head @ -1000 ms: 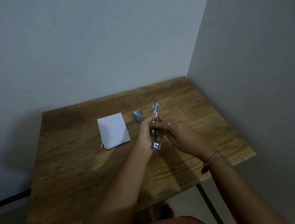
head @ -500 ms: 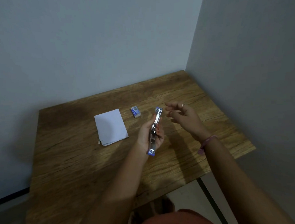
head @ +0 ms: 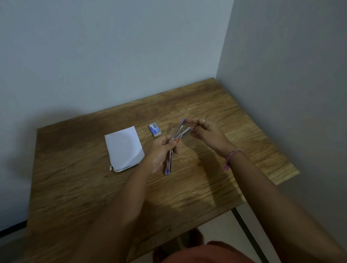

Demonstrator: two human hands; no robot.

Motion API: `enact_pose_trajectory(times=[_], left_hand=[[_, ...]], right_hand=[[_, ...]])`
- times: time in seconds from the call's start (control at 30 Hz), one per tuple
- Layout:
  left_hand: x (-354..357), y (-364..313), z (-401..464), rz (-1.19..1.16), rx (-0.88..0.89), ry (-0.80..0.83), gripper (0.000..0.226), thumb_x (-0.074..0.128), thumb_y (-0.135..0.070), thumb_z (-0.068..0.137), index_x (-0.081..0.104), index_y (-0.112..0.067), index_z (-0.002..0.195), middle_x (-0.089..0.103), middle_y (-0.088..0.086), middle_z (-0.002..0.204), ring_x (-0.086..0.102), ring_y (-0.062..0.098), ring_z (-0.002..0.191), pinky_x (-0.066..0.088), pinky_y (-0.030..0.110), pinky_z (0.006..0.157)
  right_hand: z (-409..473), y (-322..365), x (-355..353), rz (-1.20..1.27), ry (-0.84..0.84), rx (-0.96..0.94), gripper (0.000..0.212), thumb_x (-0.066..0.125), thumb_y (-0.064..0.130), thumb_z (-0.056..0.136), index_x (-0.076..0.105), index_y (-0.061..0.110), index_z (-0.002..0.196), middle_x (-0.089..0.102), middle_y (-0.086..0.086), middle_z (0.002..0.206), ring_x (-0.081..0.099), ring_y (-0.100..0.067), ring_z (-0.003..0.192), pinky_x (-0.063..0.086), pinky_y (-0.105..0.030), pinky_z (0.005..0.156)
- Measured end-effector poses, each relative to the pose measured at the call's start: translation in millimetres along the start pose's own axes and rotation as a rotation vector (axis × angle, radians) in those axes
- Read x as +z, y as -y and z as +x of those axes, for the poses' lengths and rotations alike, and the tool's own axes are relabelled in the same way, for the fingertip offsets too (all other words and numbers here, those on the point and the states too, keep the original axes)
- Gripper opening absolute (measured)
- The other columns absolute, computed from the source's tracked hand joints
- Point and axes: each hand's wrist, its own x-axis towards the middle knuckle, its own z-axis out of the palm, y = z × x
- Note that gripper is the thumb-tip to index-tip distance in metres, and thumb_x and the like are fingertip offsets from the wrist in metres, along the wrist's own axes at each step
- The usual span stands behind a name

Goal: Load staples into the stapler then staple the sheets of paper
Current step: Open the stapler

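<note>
1. Pale grey walls meet in a corner at about 1 o'clock behind a brown wood-grain tabletop [head: 191, 194] on dark metal legs
2. At the centre, above the tabletop, the left hand [head: 159, 153] is wrapped around the lower body of a slim silver metal stapler with blue plastic ends [head: 174, 144], thumb pressed on its side
3. That stapler is swung open, its two upper arms fanning toward 1 o'clock
4. At 3 o'clock of the left hand, the right hand [head: 207, 133] pinches the blue tip of the upper arm with fingertips [head: 189, 121], other fingers loosely curled; a pink cord bracelet [head: 230, 157] circles its wrist
5. Flat on the tabletop at 9 o'clock of the stapler lie the white rectangular sheets of paper [head: 124, 148]
6. A small blue and white staple box [head: 155, 129] sits at 11 o'clock of the stapler, near the sheets' far right corner but apart from them
</note>
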Motion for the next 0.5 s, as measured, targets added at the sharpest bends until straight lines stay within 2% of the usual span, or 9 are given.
enact_pose_trajectory(times=[0.1,0.2,0.23,0.3,0.37,0.4,0.43,0.5], left_hand=[[-6.2,-4.4,8.5,0.113,0.068,-0.091,0.022,0.057,-0.005,0.094,0.062,-0.004,0.115,0.067,0.001,0.08,0.063,0.004,0.062,0.052,0.017,0.059],[-6.0,-8.6,15.4,0.222,0.145,-0.142,0.026,0.059,-0.01,0.093,0.061,-0.006,0.119,0.067,0.002,0.092,0.062,0.006,0.073,0.051,0.017,0.063],[-4.4,-9.6,16.2,0.247,0.169,-0.147,0.027,0.059,-0.009,0.093,0.061,-0.005,0.12,0.066,0.003,0.092,0.061,0.008,0.075,0.051,0.019,0.066],[0.3,-10.9,16.6,0.274,0.207,-0.144,0.025,0.061,-0.008,0.092,0.063,-0.01,0.117,0.067,0.0,0.095,0.062,0.009,0.081,0.052,0.023,0.073],[4.4,-11.3,16.1,0.295,0.227,-0.142,0.025,0.063,-0.009,0.09,0.063,-0.019,0.114,0.068,-0.001,0.101,0.063,0.012,0.091,0.052,0.028,0.079],[5.3,-11.3,15.8,0.293,0.23,-0.145,0.026,0.064,-0.009,0.09,0.063,-0.02,0.114,0.068,0.0,0.103,0.063,0.014,0.095,0.052,0.031,0.083],[5.2,-11.3,15.7,0.287,0.228,-0.15,0.027,0.064,-0.009,0.09,0.063,-0.018,0.116,0.069,0.002,0.107,0.063,0.017,0.098,0.052,0.034,0.087],[4.4,-12.7,15.8,0.255,0.205,-0.164,0.031,0.064,-0.009,0.09,0.061,-0.011,0.121,0.067,0.009,0.118,0.062,0.021,0.106,0.05,0.039,0.095]], right_hand=[[2.2,-5.5,-3.3,-0.102,-0.15,-0.117,0.044,0.038,-0.008,0.093,0.052,0.013,0.13,0.06,-0.001,0.123,0.058,-0.014,0.113,0.047,-0.029,0.098],[-0.1,-12.1,0.8,-0.023,-0.393,-0.192,0.055,0.035,-0.012,0.089,0.036,0.02,0.133,0.054,0.005,0.115,0.058,-0.018,0.1,0.048,-0.034,0.093],[-2.2,-15.1,4.0,-0.021,-0.413,-0.191,0.057,0.035,-0.014,0.088,0.032,0.018,0.135,0.051,0.004,0.115,0.057,-0.018,0.1,0.047,-0.032,0.092],[-6.9,-22.2,9.2,-0.107,-0.289,-0.189,0.063,0.036,-0.016,0.085,0.028,0.014,0.14,0.049,-0.001,0.125,0.055,-0.018,0.11,0.046,-0.028,0.097],[-9.6,-25.5,7.1,-0.296,-0.102,-0.224,0.066,0.036,-0.016,0.083,0.032,0.012,0.143,0.046,-0.006,0.139,0.047,-0.016,0.126,0.04,-0.034,0.107],[-9.5,-25.8,4.3,-0.354,-0.071,-0.255,0.066,0.036,-0.016,0.082,0.034,0.01,0.143,0.045,-0.008,0.142,0.044,-0.016,0.131,0.037,-0.037,0.11],[-8.6,-25.3,1.4,-0.362,-0.096,-0.281,0.066,0.036,-0.016,0.083,0.034,0.009,0.144,0.046,-0.007,0.143,0.043,-0.015,0.132,0.034,-0.038,0.112],[-8.7,-17.8,-0.2,-0.242,-0.265,-0.282,0.068,0.035,-0.014,0.085,0.027,0.014,0.146,0.045,-0.001,0.141,0.046,-0.011,0.128,0.037,-0.032,0.109]])
